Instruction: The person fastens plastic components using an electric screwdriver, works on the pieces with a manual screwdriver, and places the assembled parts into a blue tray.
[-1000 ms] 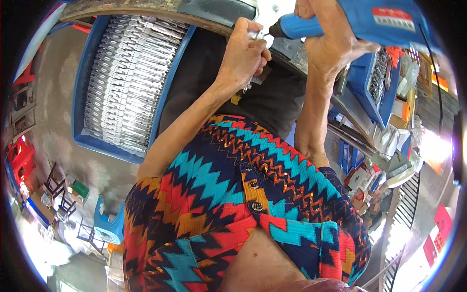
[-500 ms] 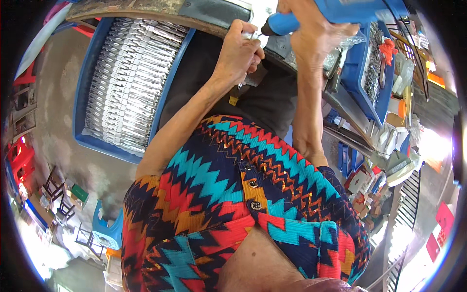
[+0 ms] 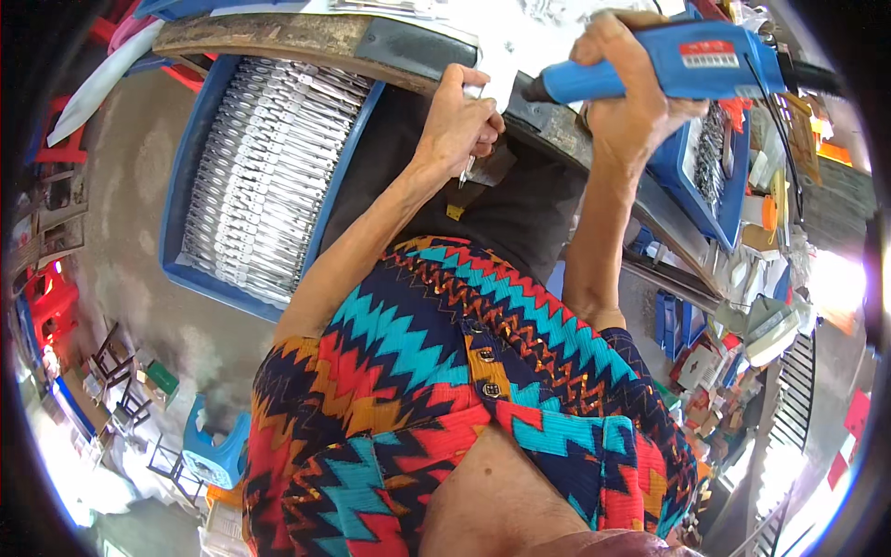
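1. Left hand (image 3: 459, 123): fingers pinched round a slim metal part (image 3: 467, 169) at the bench (image 3: 269, 35) edge; lower end pokes out below (upper end lost in glare).
2. Right hand (image 3: 640, 116): fingers wrapped round blue power tool (image 3: 705, 65), black nose near left hand, apart.
3. Blue tray (image 3: 174, 232) left of left forearm, metal pieces (image 3: 269, 181) in rows.

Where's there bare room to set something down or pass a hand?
Widest: the grey floor between the blue tray and the red plastic furniture, running on toward the blue stool. A hand might pass over the dark trousers, between the forearms. Crowded: the bench edge, where left hand, right hand and blue power tool cluster; the blue bin holds metal parts.
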Demonstrator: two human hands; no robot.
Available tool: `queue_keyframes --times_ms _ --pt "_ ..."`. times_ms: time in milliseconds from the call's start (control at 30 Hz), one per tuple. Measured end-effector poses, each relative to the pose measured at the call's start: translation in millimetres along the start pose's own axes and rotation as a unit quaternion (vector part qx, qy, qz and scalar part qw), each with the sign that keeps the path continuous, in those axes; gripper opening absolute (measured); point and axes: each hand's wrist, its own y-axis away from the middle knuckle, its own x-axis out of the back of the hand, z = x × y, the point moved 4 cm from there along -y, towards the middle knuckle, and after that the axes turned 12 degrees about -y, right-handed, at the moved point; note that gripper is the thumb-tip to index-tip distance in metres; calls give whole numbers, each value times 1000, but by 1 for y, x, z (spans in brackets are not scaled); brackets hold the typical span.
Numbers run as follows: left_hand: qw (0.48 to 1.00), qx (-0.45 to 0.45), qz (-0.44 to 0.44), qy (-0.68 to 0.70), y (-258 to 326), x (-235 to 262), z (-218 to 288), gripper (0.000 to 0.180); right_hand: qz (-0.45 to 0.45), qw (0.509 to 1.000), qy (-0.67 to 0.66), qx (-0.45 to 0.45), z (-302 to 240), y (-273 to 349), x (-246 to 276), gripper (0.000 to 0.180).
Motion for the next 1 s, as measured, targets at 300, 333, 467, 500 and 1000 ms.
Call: queue_keyframes --times_ms 300,333,467,500,1000 --pt "995 -41 -45 -78 15 4 28 25 181 959 -169 -137 -17 11 16 18" --pt "994 -55 -42 -82 15 4 39 24 176 959 -167 -145 -16 12 17 18" --pt "966 -143 -8 -213 1 13 80 14 157 962 -166 -152 -24 15 21 16" --pt "940 -187 12 -285 -4 15 92 11 157 962 -164 -153 -26 16 21 15" --pt "580 -499 115 -633 -109 39 177 16 99 966 -166 -174 -28 39 49 21"
